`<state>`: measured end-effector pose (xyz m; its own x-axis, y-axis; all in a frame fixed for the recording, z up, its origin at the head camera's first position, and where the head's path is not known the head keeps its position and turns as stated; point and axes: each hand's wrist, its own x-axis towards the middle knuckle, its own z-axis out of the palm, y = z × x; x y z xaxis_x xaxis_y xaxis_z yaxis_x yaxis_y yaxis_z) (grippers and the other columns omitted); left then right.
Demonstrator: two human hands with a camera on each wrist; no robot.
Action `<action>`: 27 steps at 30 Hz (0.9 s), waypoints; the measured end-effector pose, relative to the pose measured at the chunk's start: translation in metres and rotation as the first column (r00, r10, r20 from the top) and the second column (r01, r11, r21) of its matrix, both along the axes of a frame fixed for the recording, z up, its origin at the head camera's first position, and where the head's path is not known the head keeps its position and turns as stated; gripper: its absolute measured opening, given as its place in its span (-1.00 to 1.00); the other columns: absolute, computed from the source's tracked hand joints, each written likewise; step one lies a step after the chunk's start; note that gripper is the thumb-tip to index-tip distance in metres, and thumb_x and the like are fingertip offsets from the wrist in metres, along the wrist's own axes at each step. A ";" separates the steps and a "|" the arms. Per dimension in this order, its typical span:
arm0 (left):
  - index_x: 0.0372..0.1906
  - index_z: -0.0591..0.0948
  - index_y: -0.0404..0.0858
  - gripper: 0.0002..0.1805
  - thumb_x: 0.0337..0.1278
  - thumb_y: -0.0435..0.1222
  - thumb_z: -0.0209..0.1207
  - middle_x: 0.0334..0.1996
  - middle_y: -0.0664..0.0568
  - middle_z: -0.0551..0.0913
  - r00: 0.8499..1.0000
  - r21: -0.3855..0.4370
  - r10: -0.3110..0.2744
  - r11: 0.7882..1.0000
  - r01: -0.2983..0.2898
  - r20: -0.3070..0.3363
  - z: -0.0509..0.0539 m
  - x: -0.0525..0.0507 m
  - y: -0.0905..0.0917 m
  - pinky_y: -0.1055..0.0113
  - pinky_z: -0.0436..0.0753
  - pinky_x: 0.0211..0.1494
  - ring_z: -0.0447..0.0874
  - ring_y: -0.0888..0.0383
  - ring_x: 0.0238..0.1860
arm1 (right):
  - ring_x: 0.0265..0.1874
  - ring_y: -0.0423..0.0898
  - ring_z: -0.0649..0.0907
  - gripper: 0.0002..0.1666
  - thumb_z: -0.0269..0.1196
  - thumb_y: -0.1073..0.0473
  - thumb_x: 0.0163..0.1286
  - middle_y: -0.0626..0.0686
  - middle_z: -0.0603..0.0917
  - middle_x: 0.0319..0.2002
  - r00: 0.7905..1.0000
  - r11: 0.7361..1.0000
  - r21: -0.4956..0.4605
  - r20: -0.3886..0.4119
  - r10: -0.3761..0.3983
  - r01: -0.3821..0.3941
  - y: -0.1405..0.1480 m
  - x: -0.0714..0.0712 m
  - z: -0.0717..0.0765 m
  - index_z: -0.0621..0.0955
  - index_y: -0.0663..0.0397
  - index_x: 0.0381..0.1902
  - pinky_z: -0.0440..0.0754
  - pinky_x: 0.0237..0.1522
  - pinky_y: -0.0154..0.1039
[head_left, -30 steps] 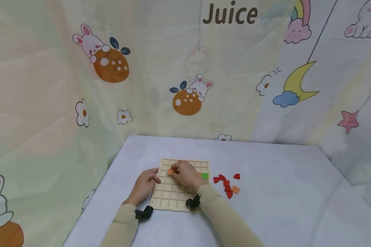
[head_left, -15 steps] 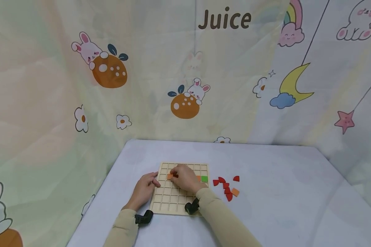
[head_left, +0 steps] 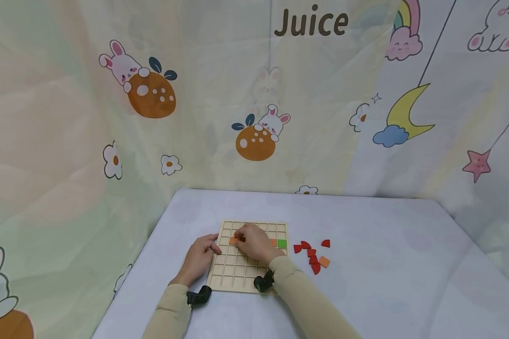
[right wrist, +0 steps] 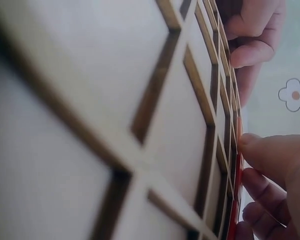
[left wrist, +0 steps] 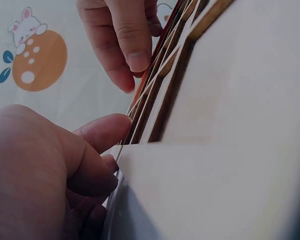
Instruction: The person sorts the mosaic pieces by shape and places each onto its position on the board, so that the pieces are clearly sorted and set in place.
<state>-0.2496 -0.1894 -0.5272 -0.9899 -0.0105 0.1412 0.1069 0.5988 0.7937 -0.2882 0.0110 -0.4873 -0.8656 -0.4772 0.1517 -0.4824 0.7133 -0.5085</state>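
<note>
A pale wooden grid board (head_left: 229, 271) lies on the table in the head view. My right hand (head_left: 258, 245) reaches over its upper part, thumb and fingertips at an orange square tile (head_left: 233, 240) low in a cell near the left side. Red edges (right wrist: 238, 175) show beside the orange one in the right wrist view, under the fingers. My left hand (head_left: 197, 258) holds the board's left edge, its thumb on the rim. A green square tile (head_left: 282, 243) and another orange tile (head_left: 273, 243) sit in the same row, toward the right. My right hand hides the cells between.
Right of the board, several red quarter-round pieces (head_left: 316, 268) lie loose with one orange square (head_left: 324, 262). The white-covered table (head_left: 386, 263) stretches farther right. A printed cloth backdrop (head_left: 212, 94) rises behind it.
The orange tile at my right fingertips has gone from slightly raised to flat in the grid. My left hand stays at the board's edge. The head view has shifted slightly.
</note>
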 end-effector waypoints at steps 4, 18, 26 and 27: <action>-0.56 0.65 -0.06 -0.63 0.20 -0.50 0.01 0.28 -0.01 0.50 1.000 -0.001 -0.004 1.000 0.004 0.006 -0.001 0.000 0.000 -0.13 0.22 0.43 0.27 -0.10 0.40 | -0.19 -0.18 0.61 -0.70 0.29 0.13 0.33 -0.05 0.64 -0.14 1.000 1.000 -0.005 -0.011 -0.001 0.001 0.006 0.002 0.000 0.70 0.05 -0.01 0.62 -0.12 -0.27; -0.57 0.64 -0.08 -0.64 0.18 -0.50 0.00 0.29 -0.02 0.50 1.000 0.010 0.021 1.000 -0.021 0.010 0.003 0.003 0.002 -0.13 0.22 0.43 0.26 -0.12 0.41 | -0.10 -0.10 0.64 -0.70 0.28 0.08 0.33 -0.06 0.66 -0.10 0.997 1.000 -0.011 -0.079 -0.014 0.013 0.033 0.013 0.013 0.71 0.04 -0.03 0.65 -0.08 -0.20; -0.58 0.64 -0.08 -0.64 0.18 -0.50 -0.01 0.29 -0.02 0.50 1.000 0.011 0.018 1.000 -0.018 0.009 0.002 0.002 0.002 -0.14 0.22 0.42 0.25 -0.12 0.41 | -0.15 -0.14 0.61 -0.71 0.30 0.05 0.32 -0.10 0.66 -0.16 0.998 0.999 0.029 -0.055 -0.014 0.016 0.049 0.022 0.015 0.71 -0.01 -0.05 0.63 -0.06 -0.19; -0.58 0.64 -0.08 -0.64 0.18 -0.50 -0.01 0.29 -0.03 0.49 1.000 0.010 0.014 1.000 -0.014 0.005 0.002 0.002 0.002 -0.14 0.23 0.42 0.25 -0.13 0.41 | -0.14 -0.14 0.61 -0.71 0.29 0.04 0.33 -0.09 0.66 -0.15 0.999 0.999 0.034 -0.051 -0.018 0.020 0.052 0.024 0.015 0.71 -0.02 -0.04 0.63 -0.06 -0.18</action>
